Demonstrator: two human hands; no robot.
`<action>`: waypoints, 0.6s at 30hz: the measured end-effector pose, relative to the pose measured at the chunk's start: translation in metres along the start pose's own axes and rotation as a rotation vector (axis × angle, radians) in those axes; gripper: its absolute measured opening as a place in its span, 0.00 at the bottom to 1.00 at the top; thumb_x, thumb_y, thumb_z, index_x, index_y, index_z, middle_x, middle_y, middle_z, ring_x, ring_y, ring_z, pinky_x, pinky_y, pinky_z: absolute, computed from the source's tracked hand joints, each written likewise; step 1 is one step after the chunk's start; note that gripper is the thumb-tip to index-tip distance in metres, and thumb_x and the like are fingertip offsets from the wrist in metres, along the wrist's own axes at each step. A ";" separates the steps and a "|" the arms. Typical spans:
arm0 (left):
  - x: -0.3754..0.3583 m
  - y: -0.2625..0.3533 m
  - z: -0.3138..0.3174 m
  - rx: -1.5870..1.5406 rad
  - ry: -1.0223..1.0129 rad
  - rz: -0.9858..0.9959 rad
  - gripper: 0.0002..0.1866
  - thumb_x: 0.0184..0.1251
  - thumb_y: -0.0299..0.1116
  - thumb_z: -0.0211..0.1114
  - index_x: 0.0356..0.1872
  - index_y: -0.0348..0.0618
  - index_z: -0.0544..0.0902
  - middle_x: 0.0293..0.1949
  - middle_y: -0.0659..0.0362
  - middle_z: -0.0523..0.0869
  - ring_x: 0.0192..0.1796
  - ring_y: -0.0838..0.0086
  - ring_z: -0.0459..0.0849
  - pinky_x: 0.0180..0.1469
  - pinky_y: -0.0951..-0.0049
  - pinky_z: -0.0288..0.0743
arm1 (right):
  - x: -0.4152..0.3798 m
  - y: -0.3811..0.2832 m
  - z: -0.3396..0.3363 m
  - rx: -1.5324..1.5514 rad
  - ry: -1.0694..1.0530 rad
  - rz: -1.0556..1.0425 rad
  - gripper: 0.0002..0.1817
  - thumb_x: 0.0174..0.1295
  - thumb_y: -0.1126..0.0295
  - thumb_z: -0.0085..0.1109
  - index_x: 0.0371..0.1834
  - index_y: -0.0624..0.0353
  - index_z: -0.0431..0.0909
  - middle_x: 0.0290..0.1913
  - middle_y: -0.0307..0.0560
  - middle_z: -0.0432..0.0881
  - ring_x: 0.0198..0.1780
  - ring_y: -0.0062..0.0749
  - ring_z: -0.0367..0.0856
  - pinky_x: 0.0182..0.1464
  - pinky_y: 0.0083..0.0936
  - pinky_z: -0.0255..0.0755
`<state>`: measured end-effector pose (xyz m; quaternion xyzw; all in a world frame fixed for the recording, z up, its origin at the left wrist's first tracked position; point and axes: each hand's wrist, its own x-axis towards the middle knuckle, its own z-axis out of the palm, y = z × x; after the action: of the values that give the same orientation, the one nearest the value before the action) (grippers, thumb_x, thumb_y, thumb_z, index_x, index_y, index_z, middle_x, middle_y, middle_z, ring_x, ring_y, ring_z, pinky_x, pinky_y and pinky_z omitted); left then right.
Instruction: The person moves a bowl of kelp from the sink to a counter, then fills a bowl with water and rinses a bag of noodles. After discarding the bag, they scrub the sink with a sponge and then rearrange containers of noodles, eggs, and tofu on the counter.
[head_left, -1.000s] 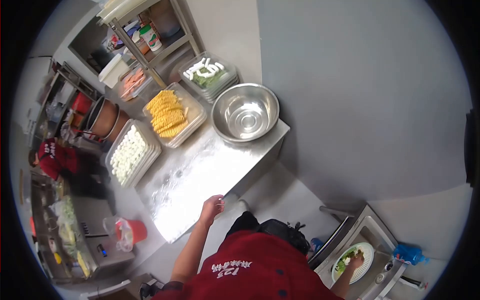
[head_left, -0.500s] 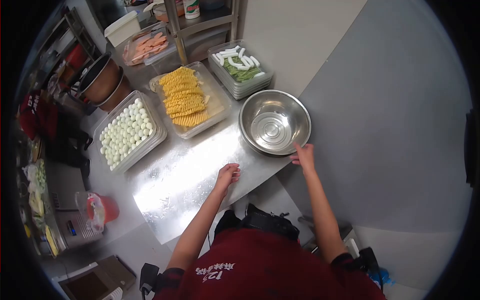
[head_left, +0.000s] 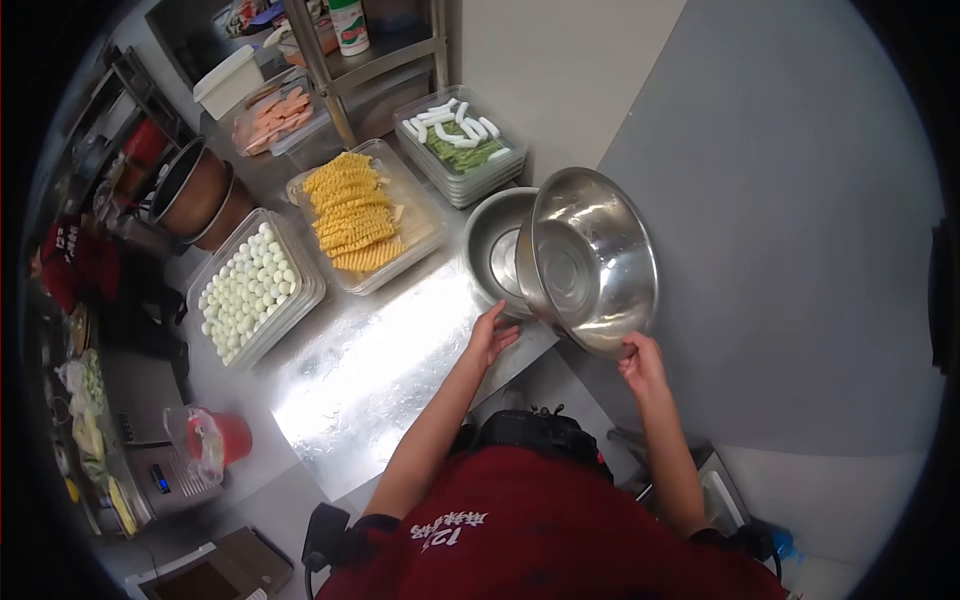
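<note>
My right hand pinches the rim of a large stainless steel mixing bowl, which is raised and tilted with its inside facing me. Under and left of it, a second metal bowl sits on the steel table, partly hidden by the raised one. My left hand is just in front of that lower bowl, with its fingers apart and nothing in them.
Stacked clear tubs hold peeled eggs, yellow wavy noodles and white sticks over greens. A metal shelf stands behind, a grey wall at right. Another person is at far left.
My right hand has taken hold of the upper bowl's rim and lifted it up to the right, uncovering the lower bowl. My left hand has moved right, close to the bowls.
</note>
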<state>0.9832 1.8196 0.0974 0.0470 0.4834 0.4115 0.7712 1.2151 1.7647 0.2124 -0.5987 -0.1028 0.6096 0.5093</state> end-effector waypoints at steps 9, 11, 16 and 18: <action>-0.009 -0.015 0.006 0.034 0.080 0.158 0.23 0.45 0.24 0.49 0.48 0.37 0.59 0.38 0.51 0.71 0.36 0.66 0.75 0.21 0.79 0.77 | -0.104 -0.011 -0.075 -0.120 0.402 -0.247 0.06 0.41 0.72 0.51 0.18 0.59 0.63 0.11 0.37 0.63 0.06 0.23 0.61 0.06 0.16 0.57; -0.063 -0.004 0.005 0.069 0.061 0.157 0.23 0.46 0.25 0.49 0.47 0.35 0.59 0.38 0.51 0.71 0.35 0.68 0.76 0.20 0.82 0.76 | -0.123 -0.007 -0.088 -0.087 0.554 -0.309 0.08 0.41 0.72 0.51 0.22 0.59 0.62 0.13 0.37 0.64 0.07 0.22 0.62 0.06 0.15 0.57; -0.176 0.008 -0.026 0.016 0.147 0.367 0.20 0.49 0.26 0.50 0.46 0.35 0.59 0.40 0.51 0.70 0.37 0.67 0.75 0.30 0.71 0.78 | -0.131 0.000 -0.100 -0.109 0.523 -0.296 0.10 0.41 0.71 0.50 0.24 0.59 0.60 0.15 0.39 0.64 0.08 0.22 0.63 0.05 0.14 0.57; -0.209 0.013 -0.047 -0.059 0.178 0.467 0.20 0.49 0.25 0.50 0.46 0.35 0.59 0.39 0.51 0.70 0.38 0.66 0.75 0.32 0.66 0.78 | -0.116 0.010 -0.080 -0.166 0.445 -0.189 0.08 0.42 0.71 0.50 0.23 0.60 0.62 0.15 0.39 0.65 0.08 0.22 0.63 0.07 0.14 0.58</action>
<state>0.8979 1.6708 0.2262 0.0985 0.5133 0.5948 0.6108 1.2490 1.6351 0.2565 -0.7455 -0.0933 0.4021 0.5232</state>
